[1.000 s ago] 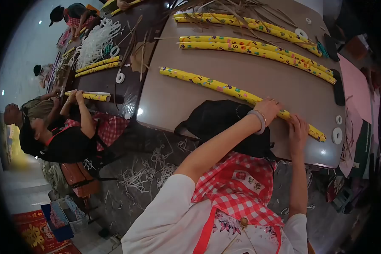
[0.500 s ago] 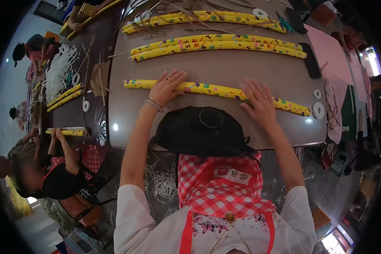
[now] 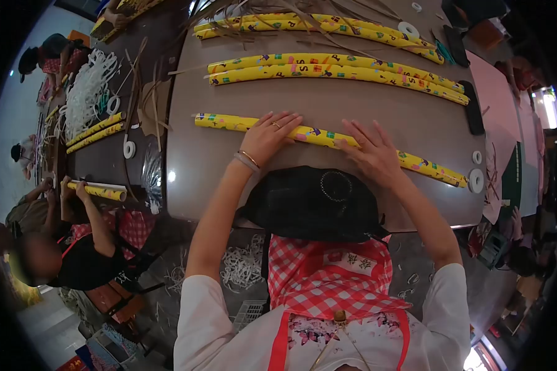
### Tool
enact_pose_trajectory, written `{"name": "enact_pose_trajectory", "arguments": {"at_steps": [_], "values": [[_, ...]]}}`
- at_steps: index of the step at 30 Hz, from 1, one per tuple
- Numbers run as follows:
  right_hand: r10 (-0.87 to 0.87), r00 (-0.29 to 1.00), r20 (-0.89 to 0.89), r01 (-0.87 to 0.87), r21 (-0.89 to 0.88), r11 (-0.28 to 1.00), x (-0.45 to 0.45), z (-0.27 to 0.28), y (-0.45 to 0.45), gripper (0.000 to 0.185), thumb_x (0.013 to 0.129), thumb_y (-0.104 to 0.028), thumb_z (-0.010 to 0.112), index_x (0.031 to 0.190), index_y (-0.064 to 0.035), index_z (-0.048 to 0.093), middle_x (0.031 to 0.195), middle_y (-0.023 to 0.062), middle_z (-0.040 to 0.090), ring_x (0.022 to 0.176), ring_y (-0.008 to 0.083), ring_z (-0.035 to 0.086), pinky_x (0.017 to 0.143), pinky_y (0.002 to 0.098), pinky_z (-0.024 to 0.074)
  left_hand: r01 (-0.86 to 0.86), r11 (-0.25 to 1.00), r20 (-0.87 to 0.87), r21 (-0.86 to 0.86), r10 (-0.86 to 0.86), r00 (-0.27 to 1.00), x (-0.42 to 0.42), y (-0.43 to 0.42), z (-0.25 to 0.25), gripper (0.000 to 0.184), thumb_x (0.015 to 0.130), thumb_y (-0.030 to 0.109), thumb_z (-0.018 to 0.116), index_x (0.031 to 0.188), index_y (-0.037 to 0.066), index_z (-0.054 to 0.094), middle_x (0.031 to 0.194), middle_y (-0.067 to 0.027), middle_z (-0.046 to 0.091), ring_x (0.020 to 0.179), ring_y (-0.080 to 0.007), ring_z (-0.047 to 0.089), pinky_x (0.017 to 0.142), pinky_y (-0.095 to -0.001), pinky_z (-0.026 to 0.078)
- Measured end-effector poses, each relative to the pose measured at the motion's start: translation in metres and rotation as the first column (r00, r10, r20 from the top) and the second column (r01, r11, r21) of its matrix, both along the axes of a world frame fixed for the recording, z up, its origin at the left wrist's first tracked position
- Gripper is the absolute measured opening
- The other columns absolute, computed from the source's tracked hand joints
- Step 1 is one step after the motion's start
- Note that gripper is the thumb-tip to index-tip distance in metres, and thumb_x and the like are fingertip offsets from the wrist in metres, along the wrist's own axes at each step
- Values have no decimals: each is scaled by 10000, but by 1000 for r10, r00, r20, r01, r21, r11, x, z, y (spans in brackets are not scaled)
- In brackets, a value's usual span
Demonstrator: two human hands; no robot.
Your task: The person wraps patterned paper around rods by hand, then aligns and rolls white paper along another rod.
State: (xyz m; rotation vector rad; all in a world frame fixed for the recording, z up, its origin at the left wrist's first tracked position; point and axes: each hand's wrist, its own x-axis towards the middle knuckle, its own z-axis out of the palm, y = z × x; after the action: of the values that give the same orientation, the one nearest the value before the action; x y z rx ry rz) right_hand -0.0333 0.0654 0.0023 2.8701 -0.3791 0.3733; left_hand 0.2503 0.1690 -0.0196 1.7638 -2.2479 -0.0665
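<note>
A yellow printed roll of wrapping paper (image 3: 320, 136) lies slantwise across the brown table in front of me. Flat on its left half rests my left hand (image 3: 270, 137), fingers stretched over the paper. My right hand (image 3: 374, 154) lies across the right half, its fingers spread. Both palms hide parts of the roll. Nearer to me, between my forearms, sits a black cap-like fabric item (image 3: 309, 204) with a beaded ring pattern on it.
Behind lie more yellow rolls (image 3: 334, 73), with brown paper strips (image 3: 278, 18) over the farthest. White tape rolls (image 3: 476, 180) sit at the right edge. A black phone-like object (image 3: 473, 111) is near them. At left, a co-worker holds a yellow roll (image 3: 99, 190) beside white strips (image 3: 90, 93).
My hands have come closer together along the roll and still lie flat on it. The whole view has shifted a little, so the table's things appear farther right.
</note>
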Motion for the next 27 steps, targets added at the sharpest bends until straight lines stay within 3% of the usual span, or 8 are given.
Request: {"name": "enact_pose_trajectory", "arguments": {"at_steps": [2,6,14,18,20,23,26,27], "values": [[-120,990,81,91,299,950,17,13,7,492,805,-278,634,1282,-242,518,1427,3,401,1282,168,417,1099,434,252,-1,1000,-4,-4,1,1000,0,1,-1,513,844,290,591,1323,174,450,1322,3,511,1230,-183,470,1046,-393,352],[-37,998,42,24,275,961,27,-1,-1,463,789,-215,653,1242,-203,557,1433,22,394,1309,174,387,1101,417,244,5,999,-9,-32,-5,1000,0,1,-1,495,841,291,589,1304,166,467,1308,2,522,1215,-184,483,1034,-393,363],[-22,983,182,-11,175,984,24,-5,6,378,801,-136,541,1169,-197,599,1407,-49,436,1196,169,485,1026,386,351,-8,997,-27,-72,6,1000,-2,0,-3,473,836,294,592,1279,162,488,1293,2,533,1195,-183,499,1018,-385,381],[-13,973,232,-9,95,995,21,-12,8,340,772,-144,608,1110,-178,611,1340,-8,490,1104,187,526,976,376,383,-28,997,-37,-78,25,999,-4,0,-3,500,823,265,615,1291,156,476,1286,-12,540,1186,-206,512,1016,-390,386],[-77,897,436,-4,182,983,17,-30,10,316,720,-159,698,1021,-149,602,1217,51,532,1034,220,538,938,382,399,-32,996,-37,-83,29,999,-5,1,-2,497,823,262,614,1288,152,480,1284,-11,541,1181,-211,517,1015,-387,386],[-237,867,438,66,370,926,20,-23,12,365,676,-173,759,982,-120,566,1118,89,531,1019,260,537,919,403,402,-44,994,-24,-102,42,999,-9,2,2,492,811,240,629,1272,136,490,1270,-29,550,1168,-227,523,999,-391,398],[-204,927,315,58,416,908,28,-9,12,422,699,-143,737,1055,-87,517,1162,118,530,1032,305,533,898,417,412,-20,996,-159,-87,5,987,-6,-2,-2,486,746,158,664,1210,100,532,1160,-86,595,1077,-249,564,927,-392,444],[-175,928,328,18,431,902,30,-12,12,435,706,-126,729,1083,-81,515,1176,126,534,1025,319,537,891,426,415,-28,983,-150,-183,0,989,-7,5,0,460,743,126,653,1189,94,544,1122,-91,605,1056,-255,570,907,-380,455]]}}
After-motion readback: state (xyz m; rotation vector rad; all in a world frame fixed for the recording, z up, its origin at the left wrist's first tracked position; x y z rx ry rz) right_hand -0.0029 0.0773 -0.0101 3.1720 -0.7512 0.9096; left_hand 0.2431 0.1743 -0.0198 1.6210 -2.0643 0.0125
